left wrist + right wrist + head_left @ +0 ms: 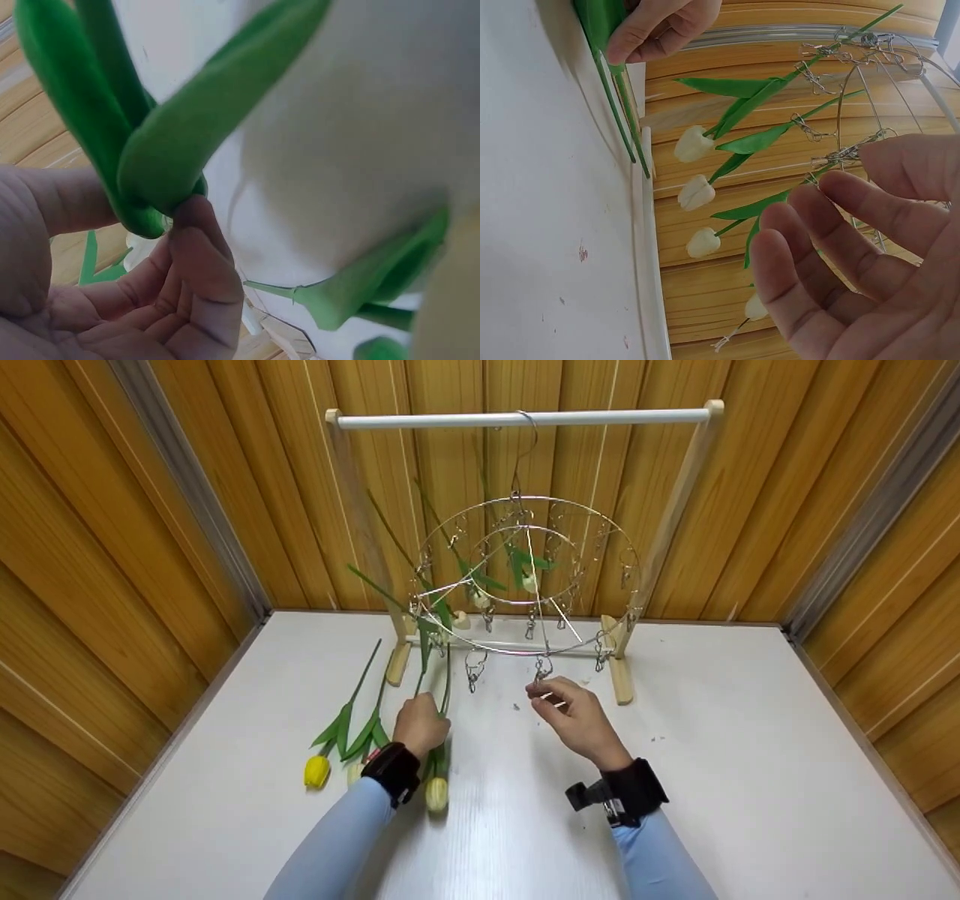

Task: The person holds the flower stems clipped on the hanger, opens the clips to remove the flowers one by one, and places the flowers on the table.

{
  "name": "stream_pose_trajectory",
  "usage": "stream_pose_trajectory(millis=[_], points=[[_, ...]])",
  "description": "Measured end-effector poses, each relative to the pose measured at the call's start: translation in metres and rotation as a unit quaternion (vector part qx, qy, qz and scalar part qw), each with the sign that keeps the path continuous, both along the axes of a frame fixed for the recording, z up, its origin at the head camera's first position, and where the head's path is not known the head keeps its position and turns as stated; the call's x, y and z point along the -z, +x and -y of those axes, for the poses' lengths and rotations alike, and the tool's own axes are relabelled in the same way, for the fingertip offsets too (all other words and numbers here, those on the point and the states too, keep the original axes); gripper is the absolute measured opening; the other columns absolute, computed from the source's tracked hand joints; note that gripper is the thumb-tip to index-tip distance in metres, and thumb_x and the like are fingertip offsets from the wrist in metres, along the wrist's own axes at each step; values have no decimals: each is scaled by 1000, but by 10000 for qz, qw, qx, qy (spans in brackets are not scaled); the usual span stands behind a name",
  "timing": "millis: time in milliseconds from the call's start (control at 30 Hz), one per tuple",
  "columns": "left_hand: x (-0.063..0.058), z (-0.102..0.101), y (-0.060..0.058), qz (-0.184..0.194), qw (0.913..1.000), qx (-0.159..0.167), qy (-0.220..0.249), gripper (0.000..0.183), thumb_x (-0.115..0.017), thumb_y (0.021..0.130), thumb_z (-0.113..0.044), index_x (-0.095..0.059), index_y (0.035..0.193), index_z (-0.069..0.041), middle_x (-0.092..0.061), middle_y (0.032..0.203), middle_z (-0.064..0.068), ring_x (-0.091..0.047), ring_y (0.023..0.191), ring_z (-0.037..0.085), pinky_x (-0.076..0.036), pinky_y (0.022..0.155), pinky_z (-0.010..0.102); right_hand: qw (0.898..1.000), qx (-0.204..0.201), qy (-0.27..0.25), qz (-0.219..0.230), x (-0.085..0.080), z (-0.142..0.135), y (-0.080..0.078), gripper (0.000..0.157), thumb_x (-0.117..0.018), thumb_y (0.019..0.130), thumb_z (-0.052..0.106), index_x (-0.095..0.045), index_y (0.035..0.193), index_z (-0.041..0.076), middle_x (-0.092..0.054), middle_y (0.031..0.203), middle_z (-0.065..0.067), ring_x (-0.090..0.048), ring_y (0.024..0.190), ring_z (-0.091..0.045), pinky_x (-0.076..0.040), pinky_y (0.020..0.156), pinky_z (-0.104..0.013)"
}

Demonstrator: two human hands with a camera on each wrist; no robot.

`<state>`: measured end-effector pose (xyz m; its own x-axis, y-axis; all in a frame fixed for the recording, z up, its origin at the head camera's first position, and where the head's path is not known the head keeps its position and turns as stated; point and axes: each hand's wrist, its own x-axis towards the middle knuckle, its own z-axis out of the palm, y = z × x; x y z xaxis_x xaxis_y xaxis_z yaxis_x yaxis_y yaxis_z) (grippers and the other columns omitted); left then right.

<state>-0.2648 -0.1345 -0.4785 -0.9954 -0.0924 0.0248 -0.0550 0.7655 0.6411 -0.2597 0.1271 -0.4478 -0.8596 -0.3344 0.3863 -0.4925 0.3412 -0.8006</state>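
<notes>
My left hand [421, 725] pinches an artificial tulip [436, 795] by its green stem and leaves, low over the white table; its pale yellow bloom points toward me. The thumb and fingertips close on the base of the leaves [172, 150] in the left wrist view. My right hand [577, 720] is raised at the front of a round wire clip hanger [480, 649]. Its thumb and index finger pinch a metal clip [840, 156] that dangles from the hanger's ring. Several white tulips [696, 193] hang bloom-down from other clips on the hanger's left and back.
A yellow tulip [316, 772] lies on the table at the left, beside a pale tulip [355, 772] partly covered by my left wrist. The hanger hooks over the white bar [600, 417] of a wooden-legged rack [622, 682]. Wood-panelled walls [112, 585] enclose the table [750, 780].
</notes>
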Motion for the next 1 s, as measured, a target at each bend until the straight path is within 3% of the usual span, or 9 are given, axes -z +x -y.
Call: stream_pose_trajectory(millis=[133, 400, 567, 800, 1000], points=[[3, -1, -3, 54, 10000, -28, -79, 36, -64, 85, 5, -43, 62, -12, -44, 60, 2, -42, 56, 18, -37, 52, 30, 10000, 12, -20, 36, 0, -1, -1, 20, -66, 100, 7, -72, 116, -3, -72, 113, -15, -70, 100, -31, -55, 82, -28], [6, -2, -7, 310, 9994, -19, -162, 38, -62, 85, 8, -43, 60, -13, -40, 59, 1, -39, 55, 18, -35, 50, 31, 10000, -37, -13, 26, 0, -1, 0, 18, -66, 100, 6, -72, 115, -2, -72, 114, -15, -70, 101, -32, -55, 81, -28], [10, -1, -8, 209, 9990, -4, -406, 28, -61, 83, 9, -51, 64, -8, -51, 63, 5, -42, 58, 19, -37, 51, 32, 10000, -57, 3, 2, 1, -1, 0, 19, -65, 101, 8, -72, 115, -3, -72, 115, -17, -70, 100, -33, -55, 82, -29], [12, -2, -8, 68, 9991, 89, -404, 34, -60, 81, 11, -43, 61, -12, -42, 59, 2, -36, 57, 19, -33, 52, 33, 10000, -26, -9, 72, -2, -1, 2, 19, -66, 100, 6, -72, 116, -3, -72, 114, -16, -70, 99, -31, -54, 81, -27], [14, -2, -8, -39, 9990, 106, -439, 22, -66, 78, 8, -53, 68, -7, -53, 64, 5, -41, 60, 19, -37, 54, 34, 10000, -30, 8, 91, -3, -2, 2, 19, -66, 100, 6, -72, 116, -2, -72, 113, -14, -70, 101, -30, -54, 81, -27]])
